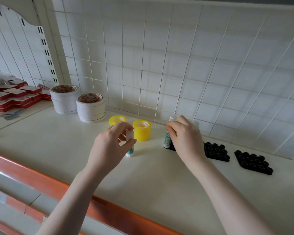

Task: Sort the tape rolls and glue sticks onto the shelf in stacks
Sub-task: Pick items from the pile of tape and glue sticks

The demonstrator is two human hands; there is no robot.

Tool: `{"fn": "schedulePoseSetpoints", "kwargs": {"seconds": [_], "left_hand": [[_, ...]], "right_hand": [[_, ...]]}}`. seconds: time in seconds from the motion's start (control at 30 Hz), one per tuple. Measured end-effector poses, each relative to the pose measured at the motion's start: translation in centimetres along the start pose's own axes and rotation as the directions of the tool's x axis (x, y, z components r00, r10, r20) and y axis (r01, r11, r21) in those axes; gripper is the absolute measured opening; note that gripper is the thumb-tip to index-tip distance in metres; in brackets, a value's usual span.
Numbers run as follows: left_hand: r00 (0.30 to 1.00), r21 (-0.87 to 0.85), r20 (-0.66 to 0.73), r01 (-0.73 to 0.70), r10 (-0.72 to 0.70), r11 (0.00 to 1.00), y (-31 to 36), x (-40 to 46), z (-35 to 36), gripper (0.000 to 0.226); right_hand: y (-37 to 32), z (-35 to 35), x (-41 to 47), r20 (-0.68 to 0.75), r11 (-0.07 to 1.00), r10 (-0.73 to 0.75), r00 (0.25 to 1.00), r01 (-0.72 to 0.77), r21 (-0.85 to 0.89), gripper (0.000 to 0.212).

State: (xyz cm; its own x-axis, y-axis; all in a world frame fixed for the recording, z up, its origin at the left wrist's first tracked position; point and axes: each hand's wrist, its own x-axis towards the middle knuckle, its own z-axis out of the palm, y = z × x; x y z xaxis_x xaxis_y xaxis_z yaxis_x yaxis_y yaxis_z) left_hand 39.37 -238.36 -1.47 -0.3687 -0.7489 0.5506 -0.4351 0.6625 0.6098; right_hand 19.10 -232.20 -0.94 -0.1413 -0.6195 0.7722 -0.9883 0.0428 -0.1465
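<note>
While the left hand (111, 145) pinches one glue stick (130, 150) upright on the shelf (75, 150), the right hand (185, 138) grips another glue stick (167, 139), perhaps over a black holder (215, 150). Yellow tape rolls (141, 130) stand just beyond the hands; white tape stacks (91, 107) further left.

A cream shelf (49, 150) stretches across the view, its front lip (41, 180) a band of orange; behind it rises a white back panel (210, 39) overlaid with a white wire grid (143, 65); at the left stands a slotted upright post (47, 48), another gridded panel (10, 53) beyond it; soft, even light, faint shadows.
</note>
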Motion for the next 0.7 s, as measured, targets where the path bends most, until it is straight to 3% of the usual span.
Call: {"fn": "schedulePoseSetpoints", "kwargs": {"seconds": [0.3, 0.47, 0.7], "left_hand": [[0.999, -0.038, 0.003, -0.036, 0.036, 0.999, 1.5, 1.1, -0.1, 0.027], [0.996, -0.078, 0.002, -0.094, 0.094, 0.993, 4.0, 2.9, 0.3, 0.024], [0.977, -0.101, 0.049, -0.200, 0.206, 0.975, 7.3, 4.5, 3.7, 0.024]], "right_hand": [[0.8, -2.1, -0.1, -0.029, 1.000, -0.024, 0.999, 0.024, 0.010, 0.013], [3.1, -5.0, -0.5, -0.020, 0.992, -0.015, 1.000, 0.012, -0.123, 0.001], [5.8, -7.6, -3.2, 0.049, 0.959, 0.083, 0.995, -0.066, -0.275, 0.011]]}}
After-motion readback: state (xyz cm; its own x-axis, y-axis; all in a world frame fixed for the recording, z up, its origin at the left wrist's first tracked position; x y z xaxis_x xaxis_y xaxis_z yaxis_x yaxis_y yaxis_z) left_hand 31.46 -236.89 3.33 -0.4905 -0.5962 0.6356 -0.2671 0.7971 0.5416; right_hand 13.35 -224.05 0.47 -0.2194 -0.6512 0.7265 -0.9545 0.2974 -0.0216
